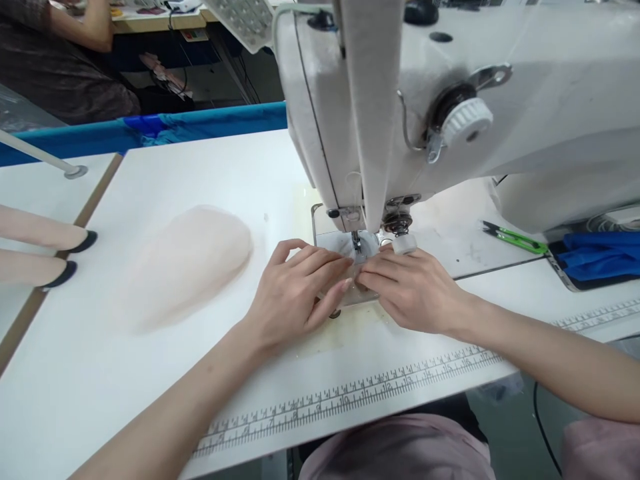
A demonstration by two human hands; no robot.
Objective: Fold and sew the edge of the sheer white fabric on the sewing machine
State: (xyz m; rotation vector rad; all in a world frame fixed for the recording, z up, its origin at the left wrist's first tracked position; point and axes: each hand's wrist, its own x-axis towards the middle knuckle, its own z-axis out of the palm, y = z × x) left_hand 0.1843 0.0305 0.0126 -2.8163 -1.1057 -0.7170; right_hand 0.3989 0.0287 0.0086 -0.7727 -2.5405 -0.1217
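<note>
My left hand [295, 290] and my right hand [413, 287] meet at the needle plate of a white sewing machine [450, 100]. The fingertips of both press together on a small sheer piece of fabric [356, 270] lying under the presser foot [357, 243]. My right index finger wears a white fingertip cover [404, 245]. The fabric is thin and nearly see-through, so its outline is hard to make out.
A pale pink sheer pile [187, 263] lies on the white table [100, 373] to the left. Green thread snips [513, 237] and blue cloth [597, 257] sit at right. A printed ruler [350, 397] runs along the front edge. Another person [60, 60] sits at the far left.
</note>
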